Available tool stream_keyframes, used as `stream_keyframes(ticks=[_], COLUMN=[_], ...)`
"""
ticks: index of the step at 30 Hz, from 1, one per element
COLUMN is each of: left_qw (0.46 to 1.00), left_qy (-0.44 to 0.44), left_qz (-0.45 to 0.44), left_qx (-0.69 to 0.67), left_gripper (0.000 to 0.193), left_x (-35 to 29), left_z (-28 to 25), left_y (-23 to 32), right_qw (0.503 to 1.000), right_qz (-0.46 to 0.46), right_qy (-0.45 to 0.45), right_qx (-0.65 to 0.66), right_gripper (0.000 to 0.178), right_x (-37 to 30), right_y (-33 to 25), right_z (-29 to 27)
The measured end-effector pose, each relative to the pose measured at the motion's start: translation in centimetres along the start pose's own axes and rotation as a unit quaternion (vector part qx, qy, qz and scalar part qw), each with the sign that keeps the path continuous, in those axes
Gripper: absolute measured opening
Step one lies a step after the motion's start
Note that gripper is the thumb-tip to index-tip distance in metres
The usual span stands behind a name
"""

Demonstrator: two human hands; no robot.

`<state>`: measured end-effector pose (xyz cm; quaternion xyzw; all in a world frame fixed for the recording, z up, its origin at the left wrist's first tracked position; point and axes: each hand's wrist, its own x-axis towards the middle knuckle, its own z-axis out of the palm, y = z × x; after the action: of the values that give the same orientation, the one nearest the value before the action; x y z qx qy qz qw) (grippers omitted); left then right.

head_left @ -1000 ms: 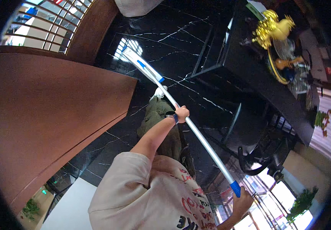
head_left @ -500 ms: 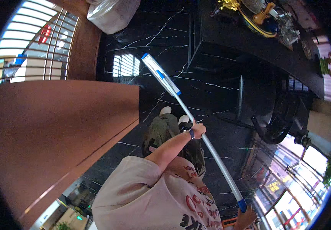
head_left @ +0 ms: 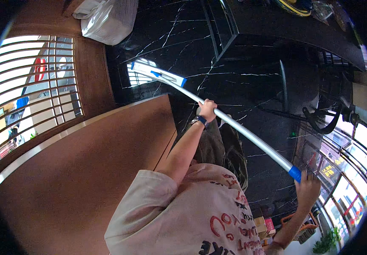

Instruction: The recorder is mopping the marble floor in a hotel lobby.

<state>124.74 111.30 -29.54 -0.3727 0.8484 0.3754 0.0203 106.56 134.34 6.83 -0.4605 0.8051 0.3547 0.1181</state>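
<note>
A flat mop (head_left: 251, 137) with a silver pole slants across the middle of the view. Its white head with blue ends (head_left: 160, 73) lies on the dark floor, up and to the left. My left hand (head_left: 207, 110), with a dark watch at the wrist, is wrapped round the lower part of the pole, nearer the head. At the pole's top end, my right hand (head_left: 308, 187) is closed on the blue grip (head_left: 295, 173). My shoes are largely hidden behind the left hand and pole.
A brown wooden panel (head_left: 94, 170) stands close on my left, below a slatted window (head_left: 35, 85). A white bag (head_left: 109, 23) sits at the far left. A dark table (head_left: 272, 21) and a black chair (head_left: 319, 119) occupy the right. The floor (head_left: 170, 38) is black with white veins.
The mop head has swung left, close to the panel's far corner. My left hand has moved up and left; my right hand has risen and moved right, into fuller view. The view has shifted.
</note>
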Motion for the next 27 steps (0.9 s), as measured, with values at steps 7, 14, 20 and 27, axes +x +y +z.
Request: stream_keyframes(ticks=[7, 14, 20, 27], left_qw=[0.991, 0.969, 0.944, 0.9], left_qy=[0.101, 0.231, 0.309, 0.41], left_qz=[-0.075, -0.081, -0.054, -0.092], left_qx=[-0.05, -0.04, -0.103, -0.116], left_gripper=[0.007, 0.007, 0.009, 0.013], left_x=[-1.7, -2.2, -2.3, -2.1], left_z=[-4.6, -7.1, -5.7, -3.9], left_y=[-5.0, -7.9, -10.1, -1.1], right_qw=[0.987, 0.949, 0.941, 0.97], right_qz=[-0.131, -0.218, -0.228, -0.149], right_qy=[0.074, 0.183, 0.204, 0.163], right_qx=[-0.057, -0.134, -0.146, -0.101], right_gripper=[0.032, 0.019, 0.017, 0.032], right_x=[5.8, 9.2, 9.5, 5.9], right_y=[-3.6, -6.2, -7.3, -0.7], right_z=[-6.9, -11.7, -12.8, -9.7])
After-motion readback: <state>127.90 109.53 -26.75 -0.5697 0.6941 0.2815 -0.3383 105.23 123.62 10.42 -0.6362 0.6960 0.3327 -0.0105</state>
